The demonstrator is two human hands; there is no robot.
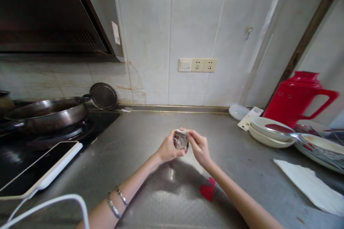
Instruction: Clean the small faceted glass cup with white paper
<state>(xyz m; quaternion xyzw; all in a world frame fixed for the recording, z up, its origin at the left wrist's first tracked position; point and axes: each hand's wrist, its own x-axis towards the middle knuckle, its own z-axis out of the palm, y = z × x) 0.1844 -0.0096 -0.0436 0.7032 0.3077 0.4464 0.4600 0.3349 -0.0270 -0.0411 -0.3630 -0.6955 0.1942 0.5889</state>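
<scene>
Above the metal counter [139, 136], my left hand [168, 148] curls around a small round thing in crumpled silvery-grey wrapping [180, 141]. Its exact kind does not show. My right hand [199, 146] is closed at the upper right of it, with thumb and fingers pinching the whitish edge of the wrapping. Both hands meet over the middle of the counter, and their shadow falls below. A torn red piece [208, 189], like paper or foil, lies on the counter beside my right forearm.
On the left are a steel pan [51, 112] on the black cooktop [102, 121], a round dark lid [103, 96], and a phone [37, 168] with a white cable [61, 197]. To the right stand a red thermos jug [294, 96], stacked dishes [271, 132] and a white napkin [309, 184].
</scene>
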